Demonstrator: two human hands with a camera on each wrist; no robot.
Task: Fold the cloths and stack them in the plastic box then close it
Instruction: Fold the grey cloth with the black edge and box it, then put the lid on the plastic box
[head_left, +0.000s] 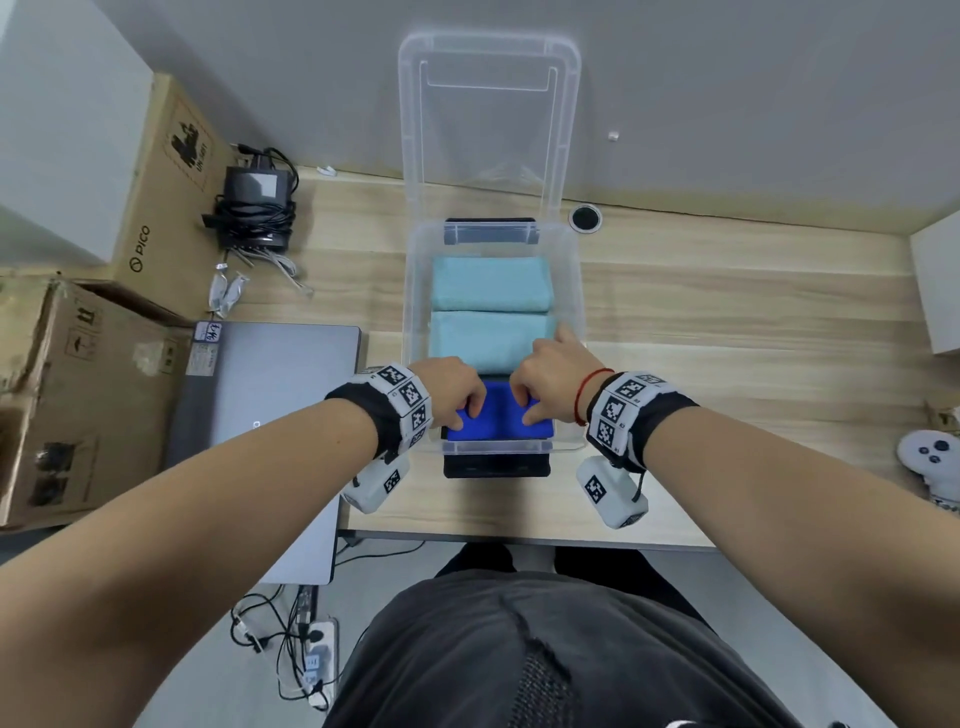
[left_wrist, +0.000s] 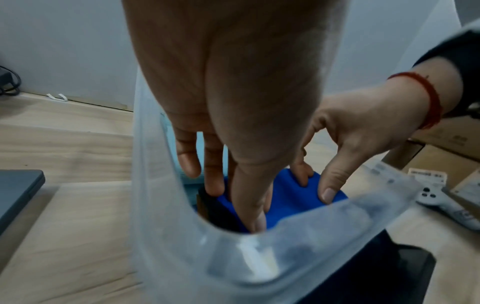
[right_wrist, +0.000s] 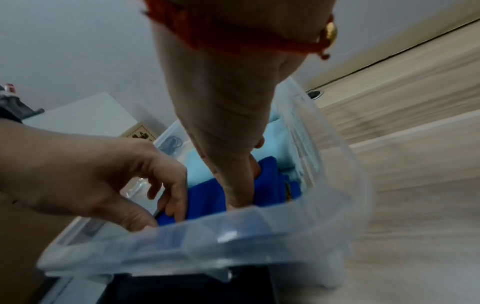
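both hands reach down into the clear rectangular plastic box (head_left: 415, 291) on the light wood-grain desk (head_left: 727, 322). the left hand (head_left: 457, 387) has its fingers (left_wrist: 213, 174) curled over the left part of the folded royal-blue cloth (head_left: 501, 415), thumb at its near edge, gripping it. the right hand (head_left: 545, 374) pinches the cloth's right part between thumb and curled fingers (right_wrist: 240, 185). the blue cloth sits at the near end of the box, directly under the fingers. just beyond the fingertips lie two folded pale-teal cloths (head_left: 491, 312), side by side. the clear lid (head_left: 488, 104) stands open beyond them. a closed grey laptop (head_left: 270, 415) lies left of the left hand.
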